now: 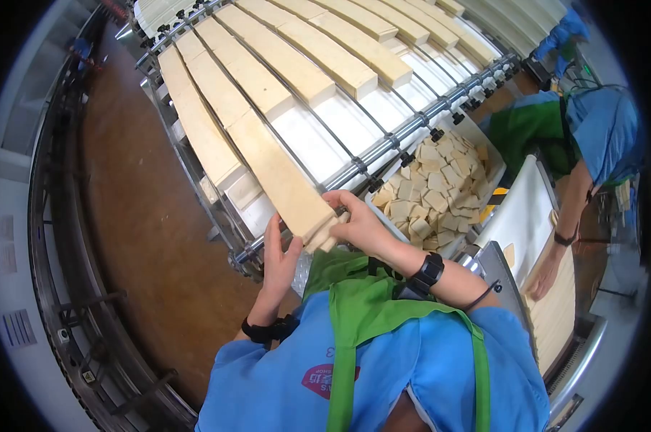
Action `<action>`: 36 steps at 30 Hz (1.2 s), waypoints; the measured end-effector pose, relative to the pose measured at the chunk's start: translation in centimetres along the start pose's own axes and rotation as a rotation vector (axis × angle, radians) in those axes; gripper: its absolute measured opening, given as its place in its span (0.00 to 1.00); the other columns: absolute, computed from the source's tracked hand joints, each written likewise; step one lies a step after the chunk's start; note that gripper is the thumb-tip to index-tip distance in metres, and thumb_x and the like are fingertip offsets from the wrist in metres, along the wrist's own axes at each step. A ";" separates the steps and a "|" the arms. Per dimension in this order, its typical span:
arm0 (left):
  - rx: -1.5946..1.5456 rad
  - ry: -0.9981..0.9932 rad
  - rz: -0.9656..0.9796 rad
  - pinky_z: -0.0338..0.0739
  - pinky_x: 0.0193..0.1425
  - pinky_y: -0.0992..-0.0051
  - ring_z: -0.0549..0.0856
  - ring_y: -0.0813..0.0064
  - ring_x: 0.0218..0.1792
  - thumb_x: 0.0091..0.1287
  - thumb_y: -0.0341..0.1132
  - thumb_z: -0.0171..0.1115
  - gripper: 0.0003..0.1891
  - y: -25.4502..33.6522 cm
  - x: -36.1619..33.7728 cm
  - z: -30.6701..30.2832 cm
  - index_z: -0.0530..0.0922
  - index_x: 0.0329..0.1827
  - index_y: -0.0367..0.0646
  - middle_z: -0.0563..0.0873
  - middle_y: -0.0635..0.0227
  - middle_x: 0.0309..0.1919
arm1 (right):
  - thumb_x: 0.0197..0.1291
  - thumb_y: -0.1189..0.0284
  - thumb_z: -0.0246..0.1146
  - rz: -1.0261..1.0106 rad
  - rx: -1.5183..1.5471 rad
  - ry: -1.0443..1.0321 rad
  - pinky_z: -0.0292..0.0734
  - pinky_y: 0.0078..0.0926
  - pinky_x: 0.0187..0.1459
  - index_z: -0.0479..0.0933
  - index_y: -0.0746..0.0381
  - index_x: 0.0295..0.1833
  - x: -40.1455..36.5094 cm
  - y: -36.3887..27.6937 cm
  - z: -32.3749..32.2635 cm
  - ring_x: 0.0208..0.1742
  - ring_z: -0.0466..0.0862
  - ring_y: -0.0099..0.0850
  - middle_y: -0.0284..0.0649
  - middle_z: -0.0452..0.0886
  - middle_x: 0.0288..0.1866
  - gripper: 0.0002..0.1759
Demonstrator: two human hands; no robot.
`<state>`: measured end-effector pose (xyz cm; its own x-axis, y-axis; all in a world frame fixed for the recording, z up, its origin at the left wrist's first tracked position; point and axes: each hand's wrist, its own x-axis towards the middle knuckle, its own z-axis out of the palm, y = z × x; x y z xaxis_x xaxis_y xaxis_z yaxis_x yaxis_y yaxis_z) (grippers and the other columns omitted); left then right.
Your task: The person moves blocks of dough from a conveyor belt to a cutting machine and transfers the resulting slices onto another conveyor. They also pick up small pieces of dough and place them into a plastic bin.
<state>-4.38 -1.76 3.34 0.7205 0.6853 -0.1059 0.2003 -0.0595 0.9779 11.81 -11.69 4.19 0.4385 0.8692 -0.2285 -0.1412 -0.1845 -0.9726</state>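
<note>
A conveyor carries long pale slabs. The nearest slab runs lengthwise away from the person, with its near end at their hands. The right hand has its fingers pinched on that end. The left hand, fingers seemingly spread loose, lies just beside it.

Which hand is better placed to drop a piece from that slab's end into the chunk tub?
Probably the right hand: it grips the slab at its end, and the tub sits on that side. The left hand lies opposite.
</note>
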 end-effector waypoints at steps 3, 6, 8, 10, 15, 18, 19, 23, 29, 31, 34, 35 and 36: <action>0.157 0.068 0.056 0.62 0.62 0.65 0.66 0.57 0.59 0.52 0.39 0.66 0.42 -1.1 0.8 0.6 0.52 0.66 0.32 0.63 0.49 0.59 | 0.37 0.86 0.54 -0.120 -0.102 0.036 0.69 0.21 0.50 0.66 0.65 0.56 0.1 0.5 0.0 0.49 0.71 0.27 0.39 0.70 0.46 0.32; 0.344 0.153 0.117 0.59 0.64 0.61 0.65 0.52 0.60 0.44 0.39 0.72 0.50 -1.7 1.7 1.3 0.50 0.66 0.30 0.63 0.45 0.59 | 0.36 0.85 0.53 -0.122 -0.054 0.048 0.64 0.24 0.56 0.66 0.65 0.56 0.3 1.0 0.2 0.53 0.70 0.30 0.41 0.71 0.47 0.33; 0.436 0.191 0.134 0.57 0.65 0.61 0.64 0.49 0.60 0.39 0.39 0.75 0.55 -1.7 2.5 1.6 0.48 0.67 0.30 0.61 0.44 0.60 | 0.36 0.86 0.54 -0.167 -0.113 0.028 0.64 0.25 0.57 0.67 0.66 0.56 0.2 1.2 -0.4 0.55 0.71 0.32 0.43 0.72 0.49 0.32; 0.302 0.132 0.089 0.56 0.66 0.65 0.62 0.54 0.63 0.40 0.34 0.74 0.56 -1.2 2.9 1.3 0.43 0.68 0.31 0.58 0.46 0.63 | 0.37 0.87 0.53 -0.044 -0.037 -0.056 0.64 0.26 0.58 0.67 0.65 0.57 -0.6 0.2 -2.0 0.56 0.71 0.32 0.42 0.72 0.51 0.32; 0.207 0.054 0.119 0.55 0.67 0.69 0.61 0.61 0.64 0.40 0.24 0.69 0.57 -0.7 3.4 0.9 0.38 0.70 0.37 0.54 0.51 0.66 | 0.40 0.84 0.53 -0.204 -0.166 0.105 0.64 0.28 0.59 0.67 0.64 0.56 -2.7 2.0 -9.5 0.56 0.70 0.37 0.45 0.70 0.52 0.30; 0.207 0.039 0.137 0.54 0.67 0.70 0.59 0.62 0.65 0.39 0.22 0.67 0.57 -0.1 3.5 1.2 0.38 0.71 0.41 0.52 0.53 0.67 | 0.46 0.81 0.57 -0.274 -0.515 0.493 0.70 0.28 0.54 0.62 0.61 0.62 -6.1 3.9 -15.6 0.57 0.70 0.34 0.45 0.64 0.60 0.33; 0.220 0.028 0.156 0.54 0.67 0.70 0.59 0.62 0.65 0.39 0.22 0.67 0.57 -0.3 3.6 1.3 0.38 0.71 0.41 0.52 0.53 0.67 | 0.48 0.80 0.58 -0.182 -0.510 0.546 0.72 0.27 0.51 0.62 0.62 0.62 -7.8 4.8 -17.6 0.54 0.72 0.33 0.45 0.64 0.60 0.31; 0.215 0.024 0.190 0.52 0.68 0.70 0.58 0.61 0.65 0.39 0.23 0.65 0.55 -1.0 4.0 0.8 0.39 0.71 0.41 0.52 0.54 0.67 | 0.52 0.77 0.58 0.106 -0.496 0.708 0.75 0.23 0.43 0.67 0.64 0.57 -14.1 9.6 -22.9 0.43 0.78 0.31 0.44 0.73 0.50 0.24; 0.251 0.056 0.215 0.50 0.68 0.70 0.57 0.61 0.66 0.39 0.24 0.62 0.53 -1.7 4.2 0.9 0.42 0.71 0.40 0.53 0.54 0.67 | 0.49 0.80 0.56 -0.046 -0.740 0.857 0.74 0.30 0.43 0.75 0.66 0.44 -19.1 13.8 -22.6 0.40 0.79 0.37 0.44 0.79 0.36 0.13; 0.208 0.052 0.204 0.50 0.68 0.69 0.58 0.61 0.66 0.39 0.25 0.62 0.53 -1.9 4.3 0.9 0.43 0.71 0.41 0.54 0.55 0.67 | 0.47 0.82 0.54 -0.179 -0.992 0.784 0.72 0.34 0.43 0.76 0.66 0.39 -19.2 13.5 -22.1 0.39 0.77 0.43 0.47 0.77 0.34 0.12; 0.176 0.029 0.217 0.51 0.68 0.69 0.59 0.61 0.64 0.38 0.27 0.63 0.53 -2.6 4.6 0.4 0.43 0.71 0.42 0.56 0.56 0.66 | 0.44 0.83 0.55 -0.169 -0.912 0.833 0.70 0.36 0.45 0.76 0.64 0.38 -19.3 13.4 -21.9 0.40 0.76 0.45 0.46 0.77 0.35 0.12; 0.175 0.031 0.221 0.52 0.67 0.69 0.60 0.61 0.64 0.38 0.28 0.64 0.54 -2.8 4.7 0.4 0.43 0.71 0.42 0.56 0.56 0.65 | 0.44 0.83 0.55 -0.189 -0.910 0.843 0.71 0.36 0.45 0.76 0.64 0.37 -19.2 13.8 -21.9 0.40 0.76 0.45 0.46 0.77 0.36 0.12; 0.173 0.033 0.225 0.52 0.67 0.68 0.60 0.61 0.64 0.38 0.28 0.65 0.54 -2.8 4.8 0.5 0.43 0.71 0.42 0.56 0.55 0.65 | 0.43 0.83 0.55 -0.225 -0.927 0.876 0.71 0.35 0.44 0.75 0.65 0.37 -19.2 14.1 -21.8 0.40 0.76 0.44 0.46 0.77 0.36 0.12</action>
<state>-1.16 1.29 0.01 0.7381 0.6641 0.1191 0.1504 -0.3340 0.9305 20.80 -41.00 -6.08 0.8537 0.3991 0.3344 0.5203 -0.6279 -0.5788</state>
